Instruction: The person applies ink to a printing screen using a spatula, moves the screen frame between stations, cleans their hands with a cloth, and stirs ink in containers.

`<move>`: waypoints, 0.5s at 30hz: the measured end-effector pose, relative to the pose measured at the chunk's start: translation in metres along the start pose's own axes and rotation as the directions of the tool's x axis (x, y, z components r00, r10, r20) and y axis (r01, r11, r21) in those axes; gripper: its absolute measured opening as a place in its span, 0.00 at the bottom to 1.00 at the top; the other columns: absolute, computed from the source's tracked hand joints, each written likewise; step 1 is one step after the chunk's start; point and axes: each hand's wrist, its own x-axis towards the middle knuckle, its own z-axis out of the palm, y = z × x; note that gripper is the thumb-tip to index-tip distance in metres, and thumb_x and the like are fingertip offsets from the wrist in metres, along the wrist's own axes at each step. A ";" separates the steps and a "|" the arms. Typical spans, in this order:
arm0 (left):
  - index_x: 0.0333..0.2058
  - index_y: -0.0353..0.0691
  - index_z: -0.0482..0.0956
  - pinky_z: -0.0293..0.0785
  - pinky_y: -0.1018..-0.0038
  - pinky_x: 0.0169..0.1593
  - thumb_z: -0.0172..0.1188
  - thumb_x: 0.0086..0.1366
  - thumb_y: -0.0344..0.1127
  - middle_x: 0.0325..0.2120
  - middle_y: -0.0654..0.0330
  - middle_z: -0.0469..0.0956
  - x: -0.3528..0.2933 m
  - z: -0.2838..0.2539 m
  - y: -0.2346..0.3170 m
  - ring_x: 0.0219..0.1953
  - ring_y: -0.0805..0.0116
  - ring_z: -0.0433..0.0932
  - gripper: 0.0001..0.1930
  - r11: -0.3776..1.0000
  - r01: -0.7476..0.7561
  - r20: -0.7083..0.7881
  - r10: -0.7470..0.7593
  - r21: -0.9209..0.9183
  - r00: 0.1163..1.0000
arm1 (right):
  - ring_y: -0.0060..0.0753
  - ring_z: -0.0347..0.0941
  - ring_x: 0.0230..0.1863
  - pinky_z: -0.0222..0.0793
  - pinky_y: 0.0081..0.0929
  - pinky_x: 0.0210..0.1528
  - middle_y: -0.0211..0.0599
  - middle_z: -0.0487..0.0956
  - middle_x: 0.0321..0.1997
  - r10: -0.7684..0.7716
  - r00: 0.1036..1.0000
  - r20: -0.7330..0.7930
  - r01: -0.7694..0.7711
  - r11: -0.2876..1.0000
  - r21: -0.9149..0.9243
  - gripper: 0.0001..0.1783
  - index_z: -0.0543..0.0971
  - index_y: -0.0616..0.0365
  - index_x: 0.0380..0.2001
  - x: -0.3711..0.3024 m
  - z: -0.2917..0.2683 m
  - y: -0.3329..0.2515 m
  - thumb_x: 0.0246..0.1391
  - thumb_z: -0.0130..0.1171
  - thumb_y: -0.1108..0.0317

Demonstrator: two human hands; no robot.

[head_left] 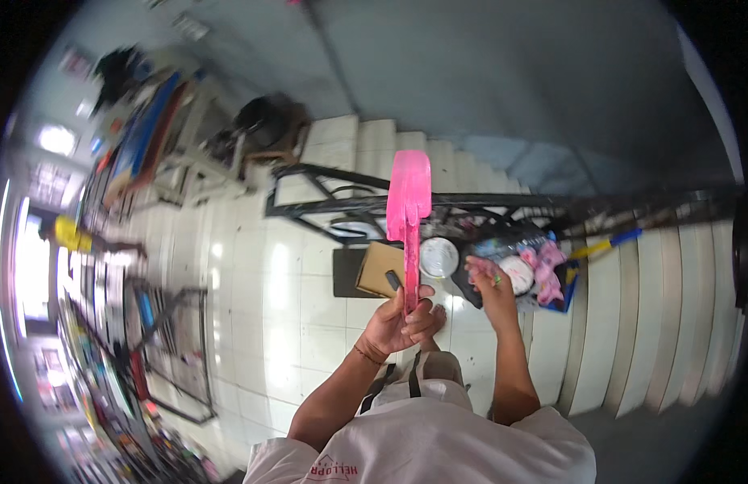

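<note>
My left hand (400, 321) is closed round the handle of a pink spatula (409, 189). Its broad flat blade points up and away from me, and the handle is smeared with darker pink. My right hand (495, 292), with a green ring on one finger, is curled over a crumpled pinkish cloth (477, 267), partly hidden by the fingers. Close beside that hand stands a white round tub (517, 275). A pink patterned cloth (546, 273) lies just right of the tub. Between my hands is another round container with a whitish lid (439, 258).
A black metal railing (487, 202) runs across in front, with stairs (608, 323) descending at the right. A brown cardboard box (380, 269) sits left of the spatula. Farther left stand a metal rack (176, 355) and a table (198, 133). A yellow-and-blue handle (608, 244) juts out rightward.
</note>
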 end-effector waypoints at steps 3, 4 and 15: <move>0.63 0.51 0.63 0.60 0.76 0.32 0.36 0.76 0.56 0.25 0.69 0.62 0.028 -0.020 0.027 0.25 0.76 0.60 0.26 0.968 -0.232 0.281 0.198 0.096 0.939 | 0.21 0.74 0.47 0.67 0.21 0.53 0.33 0.80 0.46 -0.308 0.915 0.259 0.358 0.918 -0.171 0.16 0.77 0.63 0.51 0.044 0.046 -0.076 0.64 0.58 0.65; 0.63 0.51 0.63 0.60 0.76 0.32 0.35 0.76 0.57 0.25 0.68 0.61 -0.030 -0.013 0.030 0.25 0.75 0.60 0.26 0.951 -0.290 0.217 0.261 0.111 0.941 | 0.20 0.73 0.46 0.67 0.21 0.52 0.33 0.80 0.46 -0.272 0.897 0.349 0.341 0.928 -0.153 0.16 0.78 0.63 0.50 0.017 0.096 -0.064 0.63 0.58 0.66; 0.60 0.49 0.65 0.63 0.77 0.34 0.34 0.75 0.59 0.30 0.66 0.66 -0.376 -0.052 -0.020 0.28 0.75 0.63 0.27 0.428 -0.875 0.091 0.885 0.227 0.456 | 0.21 0.73 0.43 0.67 0.23 0.45 0.32 0.79 0.47 0.008 0.303 0.953 0.599 0.776 -0.197 0.19 0.78 0.62 0.51 -0.170 0.406 0.058 0.57 0.62 0.68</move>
